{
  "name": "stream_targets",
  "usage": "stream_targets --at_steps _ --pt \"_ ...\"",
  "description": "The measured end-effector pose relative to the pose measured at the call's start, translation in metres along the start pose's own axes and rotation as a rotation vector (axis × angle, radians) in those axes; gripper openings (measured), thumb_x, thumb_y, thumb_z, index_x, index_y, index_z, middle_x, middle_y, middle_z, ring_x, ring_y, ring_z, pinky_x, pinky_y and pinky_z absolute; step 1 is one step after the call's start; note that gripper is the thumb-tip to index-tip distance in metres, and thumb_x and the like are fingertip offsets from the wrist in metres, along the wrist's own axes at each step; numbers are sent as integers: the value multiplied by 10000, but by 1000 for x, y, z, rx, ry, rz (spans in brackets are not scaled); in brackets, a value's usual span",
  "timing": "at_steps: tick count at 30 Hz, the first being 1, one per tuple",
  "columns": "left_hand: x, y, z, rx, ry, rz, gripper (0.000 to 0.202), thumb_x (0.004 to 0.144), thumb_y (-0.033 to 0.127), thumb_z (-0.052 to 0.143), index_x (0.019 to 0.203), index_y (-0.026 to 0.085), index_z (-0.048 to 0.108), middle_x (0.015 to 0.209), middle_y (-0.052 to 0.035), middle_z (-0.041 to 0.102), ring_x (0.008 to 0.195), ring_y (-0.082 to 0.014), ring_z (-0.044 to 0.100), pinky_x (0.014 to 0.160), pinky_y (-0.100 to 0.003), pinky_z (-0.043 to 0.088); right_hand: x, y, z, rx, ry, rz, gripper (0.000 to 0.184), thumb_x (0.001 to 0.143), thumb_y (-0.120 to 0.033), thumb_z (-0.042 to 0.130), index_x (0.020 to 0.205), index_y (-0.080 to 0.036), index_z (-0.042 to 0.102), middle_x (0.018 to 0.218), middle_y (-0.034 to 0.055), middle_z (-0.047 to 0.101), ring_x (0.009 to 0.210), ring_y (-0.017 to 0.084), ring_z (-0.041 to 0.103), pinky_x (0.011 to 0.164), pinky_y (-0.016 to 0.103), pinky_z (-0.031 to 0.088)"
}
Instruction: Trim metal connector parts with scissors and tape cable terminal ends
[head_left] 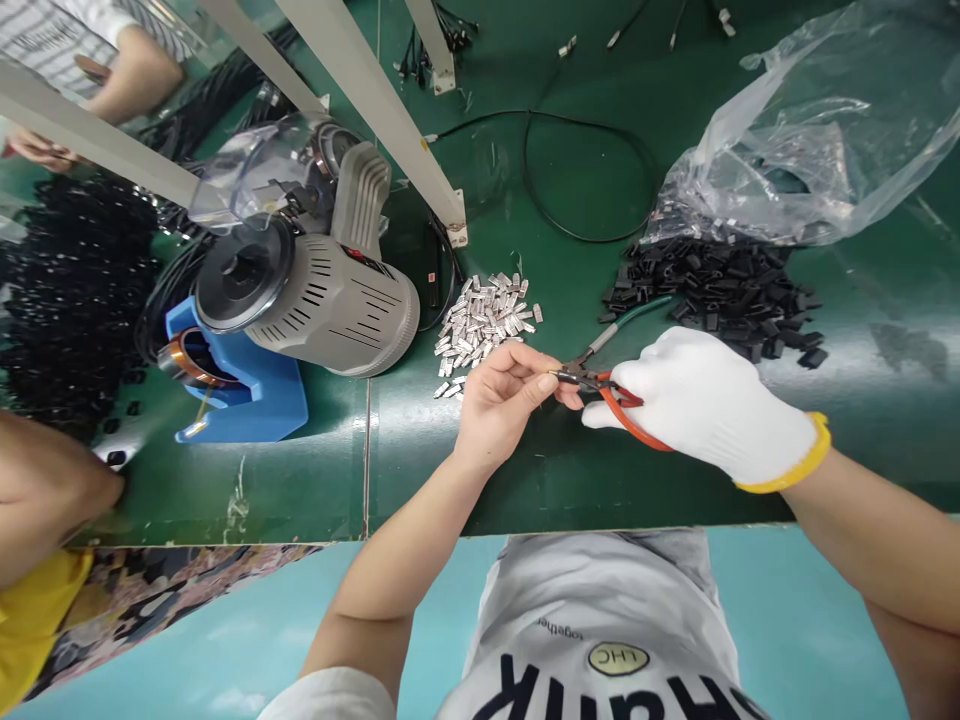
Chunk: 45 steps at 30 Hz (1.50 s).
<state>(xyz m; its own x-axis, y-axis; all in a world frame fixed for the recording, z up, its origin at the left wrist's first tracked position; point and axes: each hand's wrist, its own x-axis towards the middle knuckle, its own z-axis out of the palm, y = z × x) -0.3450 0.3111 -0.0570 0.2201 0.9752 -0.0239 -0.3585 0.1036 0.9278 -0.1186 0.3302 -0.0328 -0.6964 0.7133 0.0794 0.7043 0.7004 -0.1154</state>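
Note:
My left hand (501, 400), bare, pinches something too small to make out between thumb and fingertips. The jaws of a pair of red-handled pliers (632, 424) meet it at those fingertips. In a white glove with a yellow cuff, my right hand (697, 400) is closed around the pliers' handles. Just behind the jaws lies a tool with a green and grey handle (626, 322); its tip is partly hidden by the pliers. A pile of small silvery metal connector pieces (484, 325) is beyond my left hand. Small black plastic pieces (712, 295) are heaped beyond my right hand.
A clear plastic bag (817, 170) lies behind the black pieces. To the left stand a grey motor-driven machine (337, 300) and a blue tape dispenser (277, 400). Metal posts (390, 110) rise from the green table (420, 480). A black cable (529, 180) loops behind. Other people's arms (142, 75) show at left.

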Motion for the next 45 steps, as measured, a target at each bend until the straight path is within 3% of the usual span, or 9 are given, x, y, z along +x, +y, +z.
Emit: stream_targets --at_steps 4,9,14,23,35,45 --pt "-1 1 -3 11 21 73 99 900 207 746 962 170 678 874 -50 766 752 -195 770 740 -348 632 3 4 -3 3 -16 49 580 994 -653 400 619 -225 509 531 15 448 560 183 376 665 352 242" --pt "-1 0 -4 43 39 141 93 900 199 744 965 173 683 867 -44 760 747 -183 766 736 -343 646 7 7 -11 87 -73 133 580 914 -716 509 615 -220 541 537 27 470 609 195 420 645 332 256" --pt "-2 0 -3 166 48 179 104 900 219 747 975 171 693 872 -37 749 772 -179 774 743 -312 645 9 3 -14 138 -109 107 521 891 -662 587 644 -203 579 580 28 512 607 173 398 698 336 290" --pt "-1 -3 -1 148 78 150 147 891 268 765 988 179 699 875 -39 748 794 -193 775 786 -351 648 7 2 -9 8 -32 94 523 959 -597 484 631 -204 597 546 48 496 599 187 343 726 370 260" --pt "-3 0 2 281 90 233 116 895 247 754 956 164 701 944 -60 753 808 -189 781 779 -334 664 8 5 -13 7 -119 71 499 959 -588 482 623 -225 557 552 25 451 598 183 276 718 367 223" --pt "-3 -2 5 255 68 209 107 885 240 766 931 169 702 918 -64 778 797 -200 783 771 -351 663 -3 5 -10 -30 -38 9 500 993 -515 463 606 -208 536 534 33 463 568 175 314 687 357 222"
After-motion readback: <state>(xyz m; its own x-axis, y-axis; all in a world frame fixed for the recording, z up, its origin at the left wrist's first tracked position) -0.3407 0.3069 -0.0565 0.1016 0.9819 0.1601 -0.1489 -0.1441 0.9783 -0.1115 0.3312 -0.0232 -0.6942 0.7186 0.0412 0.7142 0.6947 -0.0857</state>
